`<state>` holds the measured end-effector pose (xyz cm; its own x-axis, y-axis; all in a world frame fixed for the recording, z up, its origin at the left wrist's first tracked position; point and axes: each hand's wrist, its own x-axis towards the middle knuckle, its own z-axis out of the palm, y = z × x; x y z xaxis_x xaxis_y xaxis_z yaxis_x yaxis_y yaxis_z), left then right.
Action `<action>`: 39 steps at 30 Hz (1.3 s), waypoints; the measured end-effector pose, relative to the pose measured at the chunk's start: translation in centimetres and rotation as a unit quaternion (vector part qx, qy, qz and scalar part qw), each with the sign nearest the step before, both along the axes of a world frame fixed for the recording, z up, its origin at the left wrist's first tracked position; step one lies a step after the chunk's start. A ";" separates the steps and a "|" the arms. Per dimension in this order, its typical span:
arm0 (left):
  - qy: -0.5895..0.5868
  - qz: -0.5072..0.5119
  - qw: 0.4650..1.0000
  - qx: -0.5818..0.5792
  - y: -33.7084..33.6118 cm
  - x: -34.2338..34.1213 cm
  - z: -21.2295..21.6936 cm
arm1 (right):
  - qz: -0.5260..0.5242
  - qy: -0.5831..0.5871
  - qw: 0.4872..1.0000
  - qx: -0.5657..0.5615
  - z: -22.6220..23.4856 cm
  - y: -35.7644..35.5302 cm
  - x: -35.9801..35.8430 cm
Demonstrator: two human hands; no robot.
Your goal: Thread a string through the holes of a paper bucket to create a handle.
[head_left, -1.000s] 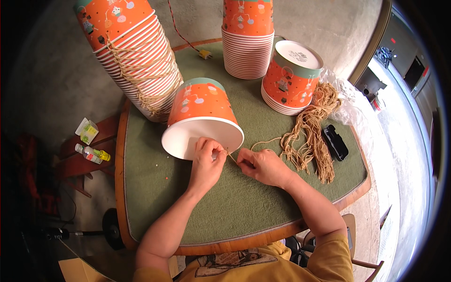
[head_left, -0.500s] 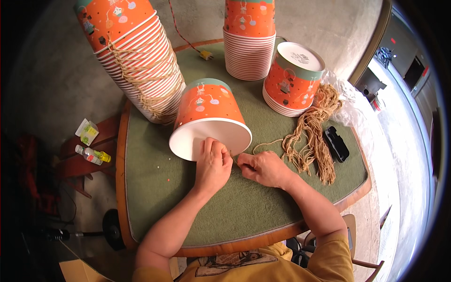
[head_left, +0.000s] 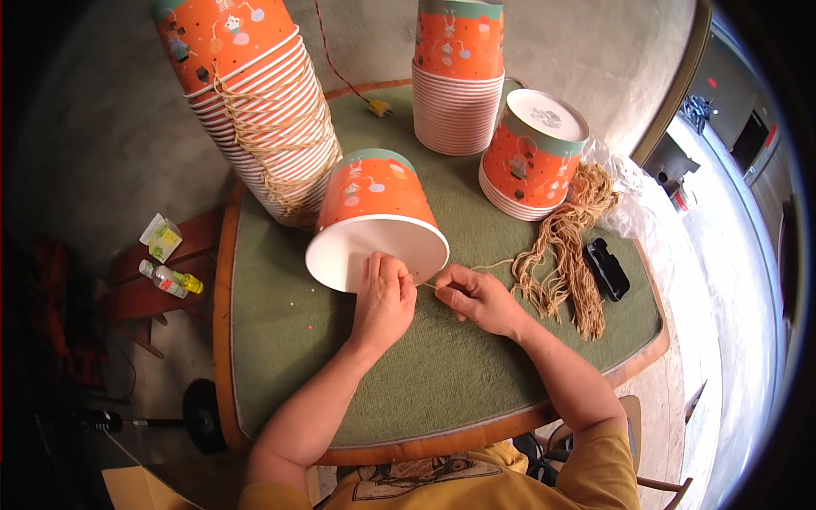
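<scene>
An orange paper bucket (head_left: 382, 200) with a green band and white rim lies on its side, its white mouth facing me. My left hand (head_left: 382, 297) is closed in a pinch in front of the mouth, at the lower right of the rim. A thin tan twine (head_left: 427, 285) stretches between its fingertips and my right hand (head_left: 483, 300), which pinches the strand just right of the rim. From there the twine runs toward a loose hank of twine (head_left: 565, 263) on the right. What lies under my left fingers is partly hidden.
A tall twine-laced bucket stack (head_left: 268, 127) leans at the far left. Another stack (head_left: 459, 93) and a short upturned one (head_left: 535, 153) stand behind. A black plastic case (head_left: 608, 270) and clear plastic bag (head_left: 625, 191) lie right. A yellow plug (head_left: 379, 108) rests at the back.
My right hand has turned and its fingers have opened out slightly, with the twine now visible between the hands. The bucket has shifted slightly; my left hand stays nearly in place.
</scene>
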<state>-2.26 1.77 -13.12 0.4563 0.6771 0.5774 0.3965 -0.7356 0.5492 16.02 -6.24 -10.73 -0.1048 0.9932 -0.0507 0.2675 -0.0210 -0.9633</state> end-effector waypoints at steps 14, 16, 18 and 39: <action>0.031 -0.028 0.999 0.010 -0.1 0.5 0.7 | -0.049 0.131 0.990 -0.001 0.7 0.2 -0.6; 0.026 -0.025 0.999 0.010 -0.2 0.6 0.8 | -0.061 0.129 0.990 -0.020 0.8 0.3 -0.6; 0.021 -0.023 0.999 0.010 -0.1 0.6 0.7 | -0.032 0.061 0.998 0.013 0.9 0.0 -0.5; 0.091 0.020 0.993 0.067 0.0 1.0 1.0 | 0.072 -0.212 0.965 0.133 1.0 0.3 -0.1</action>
